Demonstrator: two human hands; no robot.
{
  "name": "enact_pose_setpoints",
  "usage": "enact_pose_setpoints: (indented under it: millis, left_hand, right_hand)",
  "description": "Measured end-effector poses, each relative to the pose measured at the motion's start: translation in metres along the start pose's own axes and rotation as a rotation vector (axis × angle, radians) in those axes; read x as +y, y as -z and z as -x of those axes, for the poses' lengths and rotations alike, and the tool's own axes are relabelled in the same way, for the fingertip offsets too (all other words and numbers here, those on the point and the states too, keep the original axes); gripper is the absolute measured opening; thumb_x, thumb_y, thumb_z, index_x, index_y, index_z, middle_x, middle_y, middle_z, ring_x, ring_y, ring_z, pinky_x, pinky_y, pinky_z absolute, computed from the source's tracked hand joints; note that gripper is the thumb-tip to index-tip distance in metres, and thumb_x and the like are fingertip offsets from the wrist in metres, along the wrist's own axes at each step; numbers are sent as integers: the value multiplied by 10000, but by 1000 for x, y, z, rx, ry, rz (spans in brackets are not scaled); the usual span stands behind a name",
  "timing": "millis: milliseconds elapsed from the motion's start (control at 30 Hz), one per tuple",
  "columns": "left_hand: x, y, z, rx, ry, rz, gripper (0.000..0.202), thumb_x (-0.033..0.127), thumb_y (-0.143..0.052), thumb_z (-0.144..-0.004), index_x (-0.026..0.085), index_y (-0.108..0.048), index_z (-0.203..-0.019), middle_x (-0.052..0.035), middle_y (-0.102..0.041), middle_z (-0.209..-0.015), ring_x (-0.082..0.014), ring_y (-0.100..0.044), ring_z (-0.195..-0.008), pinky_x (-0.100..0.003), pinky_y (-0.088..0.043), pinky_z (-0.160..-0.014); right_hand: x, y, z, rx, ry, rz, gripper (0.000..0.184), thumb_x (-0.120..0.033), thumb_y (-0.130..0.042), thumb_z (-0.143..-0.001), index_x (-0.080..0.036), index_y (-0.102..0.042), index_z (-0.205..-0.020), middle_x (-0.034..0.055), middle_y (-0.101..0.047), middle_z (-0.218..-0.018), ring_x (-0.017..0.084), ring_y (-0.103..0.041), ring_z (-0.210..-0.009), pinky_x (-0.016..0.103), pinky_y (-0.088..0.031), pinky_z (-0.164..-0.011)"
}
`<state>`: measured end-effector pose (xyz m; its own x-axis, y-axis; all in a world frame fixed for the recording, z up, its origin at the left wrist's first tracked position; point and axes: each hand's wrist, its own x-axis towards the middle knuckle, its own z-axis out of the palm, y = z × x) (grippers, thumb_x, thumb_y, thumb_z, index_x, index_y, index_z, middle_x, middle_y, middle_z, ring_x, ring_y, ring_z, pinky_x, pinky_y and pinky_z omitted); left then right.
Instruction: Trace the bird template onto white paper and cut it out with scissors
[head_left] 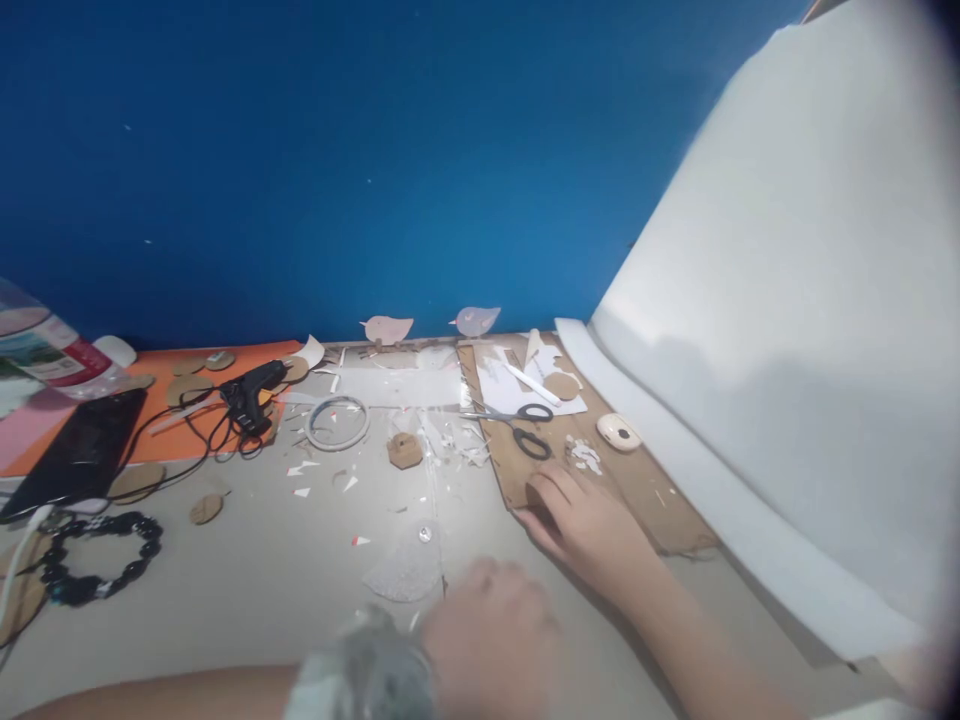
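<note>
Soft light; left grip (491,635) blurred (right edge hazy, darkened).

Through my remote view, a flat brown cardboard sheet (656,492) lies slantwise on the grey tabletop (262,570), its near right end ragged. To its left, I see a whitish, translucent fan-shaped piece (403,572) lying flat, curved edge towards me, narrow tip pointing away.

Right fingers (556,484) bent, left fingers (516,592) perhaps curled
</note>
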<state>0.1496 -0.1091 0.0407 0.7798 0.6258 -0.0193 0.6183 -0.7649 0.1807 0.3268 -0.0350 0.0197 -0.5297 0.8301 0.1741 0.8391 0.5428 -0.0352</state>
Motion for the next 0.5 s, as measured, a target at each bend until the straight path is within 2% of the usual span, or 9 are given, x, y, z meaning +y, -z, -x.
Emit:
enact_pose_setpoints:
  millis: [67,133,233,367,500]
  left_hand:
    - [-34,6,6,24,123,-29,245,309,-458,-876,190,-581,-1051,-106,-584,-1088,-271,-505,-1052,-467,-445,-898]
    - [-62,10,19,105,245,-59,310,299,-434,-883,188,-528,-1157,-73,-533,-1226,-276,-436,-1158,-464,-381,-980]
    - [-86,9,41,183,351,-101,323,295,-426,-882,180,-535,-1163,-77,-521,-1259,-283,-404,-1182,-476,-337,-1005]
    - [-89,-3,58,195,333,-62,339,307,-427,-873,204,-520,-1182,-64,-496,-1293,-281,-384,-1196,-487,-344,-999]
    - [-77,-12,65,249,377,5,320,291,-444,-860,217,-535,-1158,-56,-496,-1291,-273,-366,-1211,-484,-335,-1014]
  right_hand:
    - [5,-1,3,20,-8,-5,192,-309,-455,-893,-144,-554,-904,111,-617,-950,247,-553,-867,352,-404,-742]
    - [9,-1,6,41,-34,-9,209,-324,-437,-906,-156,-561,-894,98,-633,-908,243,-564,-841,346,-400,-731]
    - [16,3,9,70,-106,-19,216,-302,-405,-922,-170,-570,-882,81,-645,-833,229,-582,-776,327,-402,-671]
    - [22,13,11,20,-206,-140,174,-306,-415,-920,-207,-554,-954,69,-631,-963,218,-585,-862,325,-436,-716]
    - [8,24,31,-111,-203,-281,162,-324,-436,-903,-242,-576,-908,76,-604,-964,247,-575,-891,402,-457,-772]
